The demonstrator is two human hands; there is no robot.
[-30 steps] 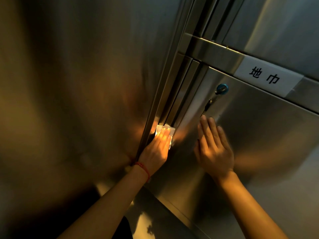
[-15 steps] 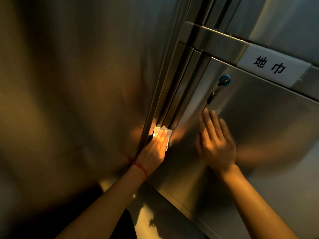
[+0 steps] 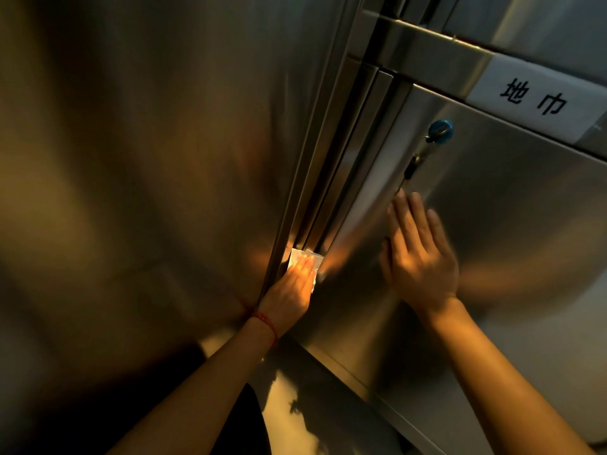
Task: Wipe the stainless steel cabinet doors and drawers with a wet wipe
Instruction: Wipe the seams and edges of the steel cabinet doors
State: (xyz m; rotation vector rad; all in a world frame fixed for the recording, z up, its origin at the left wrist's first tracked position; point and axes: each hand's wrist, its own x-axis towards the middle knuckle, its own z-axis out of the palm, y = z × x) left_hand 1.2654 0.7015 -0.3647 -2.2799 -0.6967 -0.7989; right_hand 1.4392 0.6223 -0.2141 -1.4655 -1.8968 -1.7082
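Note:
A white wet wipe lies flat against the vertical edge strips between two stainless steel doors. My left hand, with a red string at the wrist, presses the wipe onto that edge with straight fingers. My right hand rests flat, fingers straight, on the right cabinet door, just below its lock. The left steel panel fills the left half of the view.
A blue-capped key sticks out of the lock on the right door, with a fob hanging below it. A white label with black characters sits on the crossbar above. A shiny floor shows below between my arms.
The view has shifted slightly, so the door and label sit higher and further right. My left hand stays on the wipe at the door edge, my right hand stays flat on the door.

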